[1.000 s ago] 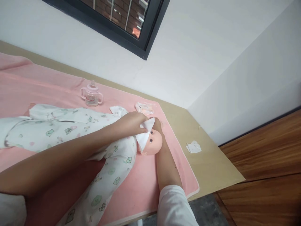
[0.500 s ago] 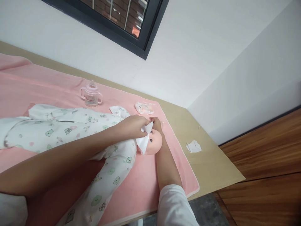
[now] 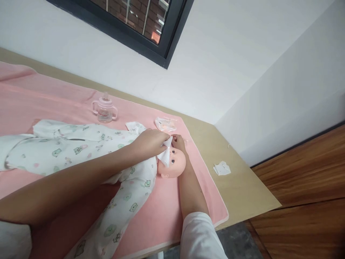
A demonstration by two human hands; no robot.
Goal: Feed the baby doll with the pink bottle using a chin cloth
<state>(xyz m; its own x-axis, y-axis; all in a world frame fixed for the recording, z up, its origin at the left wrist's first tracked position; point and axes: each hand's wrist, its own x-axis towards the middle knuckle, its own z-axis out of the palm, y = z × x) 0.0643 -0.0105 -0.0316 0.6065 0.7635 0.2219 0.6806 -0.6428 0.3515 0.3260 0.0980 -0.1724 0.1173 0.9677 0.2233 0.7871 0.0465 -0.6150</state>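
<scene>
A baby doll (image 3: 176, 165) in white pyjamas with green animal prints lies on its back, its bare head toward the right. My left hand (image 3: 151, 144) reaches across its chest and pinches a white tissue (image 3: 165, 154), which rests over the lower part of the doll's face. The doll's eyes and forehead show beyond the tissue. My right hand (image 3: 178, 142) curls against the far side of the doll's head, its forearm running along the crown. The fingers of this hand are bent and partly hidden.
A pink blanket (image 3: 161, 212) covers much of the wooden table (image 3: 237, 194). On it stand a two-handled baby bottle (image 3: 104, 109) and, farther right, a clear plastic packet (image 3: 165, 124). A folded white tissue (image 3: 222, 168) lies on bare wood at right. Wall and window (image 3: 164, 54) rise behind.
My left hand and the tissue have shifted slightly left, toward the doll's chin, uncovering more of its cheek and ear. My right hand stays by the head.
</scene>
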